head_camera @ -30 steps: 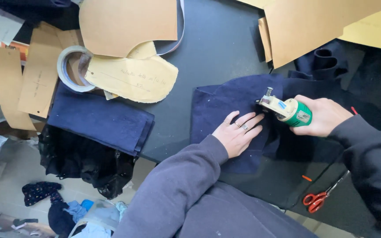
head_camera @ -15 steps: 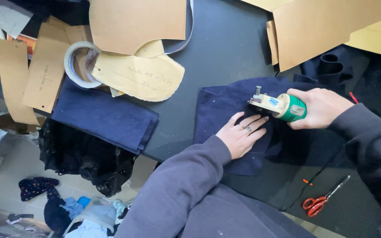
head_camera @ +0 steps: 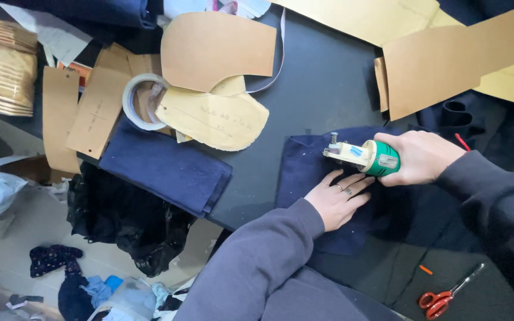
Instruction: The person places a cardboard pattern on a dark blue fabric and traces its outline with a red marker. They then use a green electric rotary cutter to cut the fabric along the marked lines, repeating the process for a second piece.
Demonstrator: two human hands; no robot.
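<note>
My right hand (head_camera: 422, 157) grips a small green and white electric fabric cutter (head_camera: 361, 157), whose metal head points left over a dark navy piece of cloth (head_camera: 304, 172) on the black table (head_camera: 322, 83). My left hand (head_camera: 335, 199) lies flat on that cloth just below the cutter, fingers spread, with rings on two fingers. Both arms wear dark grey sleeves.
Brown paper patterns (head_camera: 215, 50) and a roll of tape (head_camera: 140, 101) lie at the upper left. A folded navy cloth (head_camera: 165, 169) hangs at the table's left edge above black fabric (head_camera: 123, 217). Red-handled scissors (head_camera: 444, 294) sit at the lower right. Large brown sheets (head_camera: 447, 53) cover the upper right.
The cutter and my right hand have moved left across the navy cloth. My left hand has stayed pressed on the cloth below it.
</note>
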